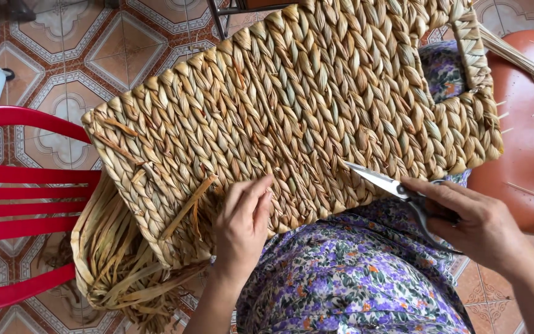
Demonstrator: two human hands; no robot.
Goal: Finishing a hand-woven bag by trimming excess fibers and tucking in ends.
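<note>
A large woven straw basket (304, 105) lies on its side across my lap, its braided wall facing up and a cut-out handle at the upper right. My left hand (242, 226) rests flat on the basket's near edge, fingers together beside a loose straw end (188, 207). My right hand (474, 219) grips a pair of scissors (383, 181), whose blades point left and touch the basket's lower edge. Loose dry strands (115, 260) hang from the basket's left end.
A red plastic chair (20, 185) stands at the left on the patterned tile floor (94, 49). A brown-red stool (526, 124) with a few straw stalks on it sits at the right. My lap is covered by purple floral cloth (353, 278).
</note>
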